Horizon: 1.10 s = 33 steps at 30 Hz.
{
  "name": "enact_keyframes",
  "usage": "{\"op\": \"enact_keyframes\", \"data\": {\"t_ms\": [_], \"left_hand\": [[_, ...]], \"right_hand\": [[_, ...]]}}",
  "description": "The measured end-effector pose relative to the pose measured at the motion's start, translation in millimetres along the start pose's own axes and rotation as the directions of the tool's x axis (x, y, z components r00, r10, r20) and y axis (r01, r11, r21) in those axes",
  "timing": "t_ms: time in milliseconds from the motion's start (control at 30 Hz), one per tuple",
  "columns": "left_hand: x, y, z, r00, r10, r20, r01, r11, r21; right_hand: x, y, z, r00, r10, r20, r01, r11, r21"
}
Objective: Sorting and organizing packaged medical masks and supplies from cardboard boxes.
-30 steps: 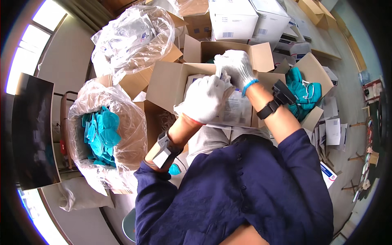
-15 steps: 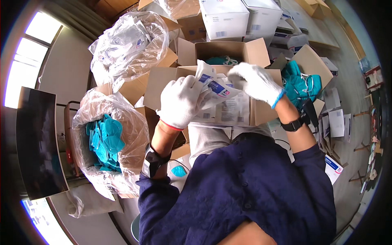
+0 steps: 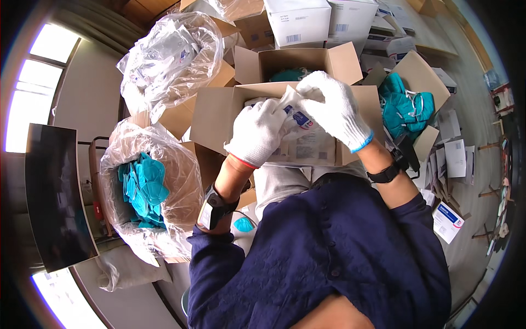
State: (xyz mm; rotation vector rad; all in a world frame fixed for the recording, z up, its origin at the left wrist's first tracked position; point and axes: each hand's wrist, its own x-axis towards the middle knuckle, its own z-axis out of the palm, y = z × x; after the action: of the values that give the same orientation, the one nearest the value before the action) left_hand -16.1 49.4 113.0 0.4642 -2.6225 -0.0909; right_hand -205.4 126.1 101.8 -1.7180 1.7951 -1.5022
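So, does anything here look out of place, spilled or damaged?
Mostly just clutter. One teal mask lies loose below the left forearm, apart from the bagged teal masks, and white packets are strewn on the floor at right. Both hands grip a sealed packet; no damage shows.

Single head-worn fisheye view, looking steeply down, close over gloved hands and open cardboard box (image 3: 219,112)

White knitted work gloves are worn on both hands: the left hand (image 3: 256,133) glove is edged in red at the cuff, the right hand (image 3: 335,109) glove in blue. A dark wrist device is strapped to each forearm. Dark navy sleeves are pushed up.
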Motion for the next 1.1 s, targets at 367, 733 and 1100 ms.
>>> {"op": "enact_keyframes", "data": {"t_ms": [367,733,1100], "left_hand": [[-6,-13,8,0.995,-0.005,-0.096,-0.003,0.996,-0.09],[-3,-32,-4,0.986,-0.164,0.037,0.166,0.906,-0.391],[-6,-13,8,0.986,-0.141,-0.091,0.133,0.987,-0.091]], "right_hand": [[7,-1,13,0.975,-0.027,0.22,-0.013,0.984,0.18],[0,-1,27,0.863,-0.491,0.12,0.504,0.824,-0.257],[13,-16,45,0.995,-0.093,-0.042,0.092,0.995,-0.029]]}}
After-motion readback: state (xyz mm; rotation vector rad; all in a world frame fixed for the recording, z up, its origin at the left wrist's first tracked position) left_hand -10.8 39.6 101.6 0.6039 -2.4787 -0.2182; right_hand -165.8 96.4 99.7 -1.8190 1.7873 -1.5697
